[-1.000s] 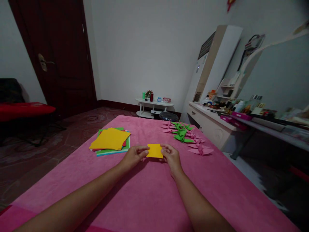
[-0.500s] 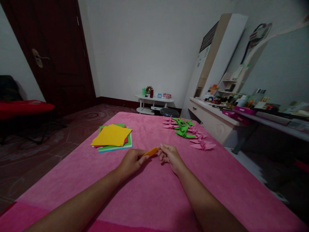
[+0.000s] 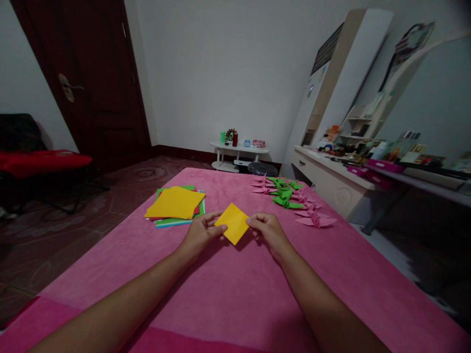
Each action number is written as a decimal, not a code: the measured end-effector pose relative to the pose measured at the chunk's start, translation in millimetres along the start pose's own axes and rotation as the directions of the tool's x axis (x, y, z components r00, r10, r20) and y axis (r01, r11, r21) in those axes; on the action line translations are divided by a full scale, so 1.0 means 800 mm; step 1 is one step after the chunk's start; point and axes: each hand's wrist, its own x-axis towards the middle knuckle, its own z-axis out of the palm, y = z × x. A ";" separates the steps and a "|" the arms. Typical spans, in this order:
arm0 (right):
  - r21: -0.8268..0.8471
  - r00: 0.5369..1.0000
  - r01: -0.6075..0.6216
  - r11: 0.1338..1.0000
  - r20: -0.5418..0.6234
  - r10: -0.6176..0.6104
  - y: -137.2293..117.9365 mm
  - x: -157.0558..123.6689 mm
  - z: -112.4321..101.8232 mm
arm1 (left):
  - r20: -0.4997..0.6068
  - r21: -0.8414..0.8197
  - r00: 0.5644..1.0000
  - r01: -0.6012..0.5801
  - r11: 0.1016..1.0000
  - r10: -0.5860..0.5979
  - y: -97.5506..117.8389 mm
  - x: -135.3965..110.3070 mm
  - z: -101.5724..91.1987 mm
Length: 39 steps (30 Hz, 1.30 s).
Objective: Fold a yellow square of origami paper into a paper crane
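Observation:
A small yellow square of folded origami paper [image 3: 232, 223] is held up between my hands, turned so that one corner points down toward me. My left hand [image 3: 202, 233] pinches its left corner, with the thumb on the near face and the fingers behind. At the right corner, my right hand [image 3: 268, 231] grips the paper between thumb and forefinger, its other fingers curled. Left of my hands lies a stack of coloured paper sheets [image 3: 176, 202], yellow on top, with red, green and blue edges showing below.
Several folded paper cranes, a green crane [image 3: 285, 197] and a pink crane [image 3: 316, 218] among them, stand along the right side of the pink cloth [image 3: 228, 294]. Beyond it are a white side table [image 3: 239, 147] and, at right, a cluttered dressing table [image 3: 331, 171].
The yellow paper has turned from nearly edge-on to showing its square face. My right hand has closed on its right corner. The view has shifted slightly left.

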 end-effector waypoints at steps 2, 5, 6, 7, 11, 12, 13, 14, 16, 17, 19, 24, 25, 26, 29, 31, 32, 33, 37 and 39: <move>0.010 0.999 -0.030 1.000 0.024 0.029 0.002 0.001 -0.006 | 0.003 -0.027 1.000 0.005 1.000 -0.005 0.000 -0.002 -0.002; 0.025 0.998 -0.066 0.998 0.018 0.065 0.010 0.003 -0.011 | 0.033 -0.071 0.999 0.012 0.997 -0.009 -0.001 -0.004 -0.004; 0.027 0.997 -0.070 0.997 0.009 0.070 0.011 0.003 -0.012 | 0.036 -0.089 0.999 0.018 0.996 -0.015 -0.002 -0.004 -0.004; 0.033 0.998 -0.063 0.997 -0.015 0.063 0.012 0.003 -0.011 | 0.031 -0.104 0.999 0.028 0.994 -0.025 -0.003 -0.004 -0.003; -0.022 0.972 0.168 0.986 -0.162 -0.169 0.006 0.001 -0.001 | -0.061 -0.121 0.996 0.065 0.991 -0.073 -0.006 -0.003 0.000; -0.064 0.957 0.236 0.970 -0.156 -0.243 0.005 0.001 0.003 | -0.081 -0.119 0.994 0.067 0.991 -0.077 -0.007 -0.003 0.000; -0.095 0.948 0.282 0.955 -0.125 -0.292 0.005 0.000 0.007 | -0.091 -0.121 0.993 0.067 0.990 -0.079 -0.007 -0.003 0.000; -0.103 0.951 0.291 0.951 -0.080 -0.299 0.007 0.000 0.011 | -0.095 -0.124 0.992 0.066 0.990 -0.078 -0.008 -0.002 -0.001; -0.024 0.980 0.199 0.980 -0.015 -0.199 0.013 -0.001 0.018 | -0.089 -0.130 0.992 0.074 0.989 -0.086 -0.009 -0.003 -0.002; 0.043 0.993 0.115 0.992 0.001 -0.116 0.017 -0.001 0.021 | -0.081 -0.132 0.992 0.085 0.988 -0.096 -0.010 -0.003 -0.002; 0.164 0.999 -0.033 0.986 0.015 0.031 0.023 -0.002 0.024 | -0.042 -0.140 0.992 0.109 0.984 -0.116 -0.012 -0.004 -0.002; 0.311 0.982 -0.190 0.931 0.067 0.178 0.021 -0.007 0.024 | 0.110 -0.163 0.986 0.139 0.977 -0.122 -0.009 -0.010 0.000; 0.325 0.978 -0.210 0.922 0.076 0.196 0.019 -0.007 0.023 | 0.123 -0.160 0.985 0.139 0.977 -0.120 -0.008 -0.011 0.001; 0.335 0.975 -0.224 0.915 0.083 0.208 0.018 -0.008 0.022 | 0.131 -0.159 0.985 0.137 0.978 -0.116 -0.007 -0.012 0.002; 0.350 0.971 -0.241 0.905 0.099 0.220 0.017 -0.008 0.020 | 0.138 -0.154 0.984 0.131 0.979 -0.110 -0.005 -0.013 0.002; 0.354 0.971 -0.238 0.904 0.104 0.215 0.018 -0.008 0.020 | 0.136 -0.151 0.984 0.139 0.979 -0.119 -0.005 -0.014 0.003; 0.355 0.971 -0.237 0.904 0.104 0.213 0.019 -0.008 0.020 | 0.133 -0.147 0.983 0.144 0.979 -0.124 -0.004 -0.014 0.003; 0.356 0.972 -0.236 0.904 0.105 0.212 0.019 -0.008 0.020 | 0.129 -0.144 0.983 0.146 0.979 -0.127 -0.004 -0.014 0.003; 0.355 0.970 -0.240 0.903 0.107 0.216 0.020 -0.008 0.021 | 0.111 -0.131 0.984 0.151 0.980 -0.137 -0.001 -0.014 0.004; 0.348 0.972 -0.233 0.908 0.106 0.209 0.020 -0.008 0.022 | 0.093 -0.114 0.984 0.159 0.981 -0.149 -0.002 -0.013 0.005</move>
